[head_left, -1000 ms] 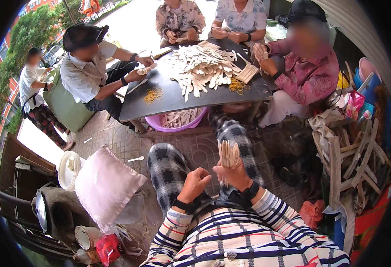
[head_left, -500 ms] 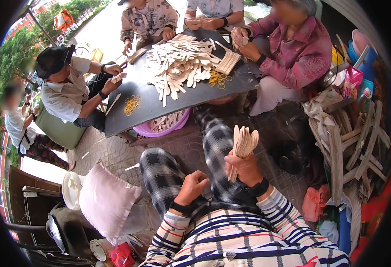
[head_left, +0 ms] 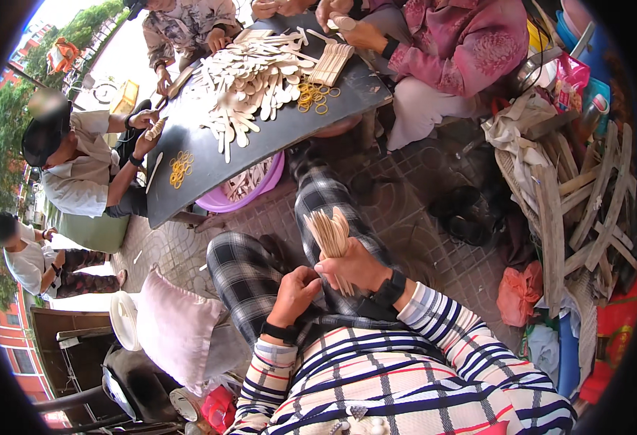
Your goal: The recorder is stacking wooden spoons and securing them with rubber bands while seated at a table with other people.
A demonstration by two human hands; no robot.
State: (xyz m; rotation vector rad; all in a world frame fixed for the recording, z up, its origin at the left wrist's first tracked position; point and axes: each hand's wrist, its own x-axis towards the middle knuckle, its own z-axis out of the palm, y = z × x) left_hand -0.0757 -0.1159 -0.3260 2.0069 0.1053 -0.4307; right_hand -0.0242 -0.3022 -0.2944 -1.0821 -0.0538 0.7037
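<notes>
My right hand grips a bundle of pale wooden spoons, held upright above my lap with the ends fanned out at the top. Close beside the bundle's lower end is my left hand, its fingers curled in; whatever they may hold is hidden. Beyond my knees stands a dark table with a large heap of wooden spoons. Yellow rubber bands lie there in two groups, one near pile by the heap and one left pile. A neat row of spoons rests at the table's right.
Several people sit around the table, handling spoons. Under its near edge is a purple basin holding more spoons. A pink cushion lies to my left. Scrap wood and a red plastic bag are on my right.
My right hand has brought the spoon bundle lower and to the left, tilting it. My left hand has come up against its lower end. The whole view has shifted, with the table now farther left.
</notes>
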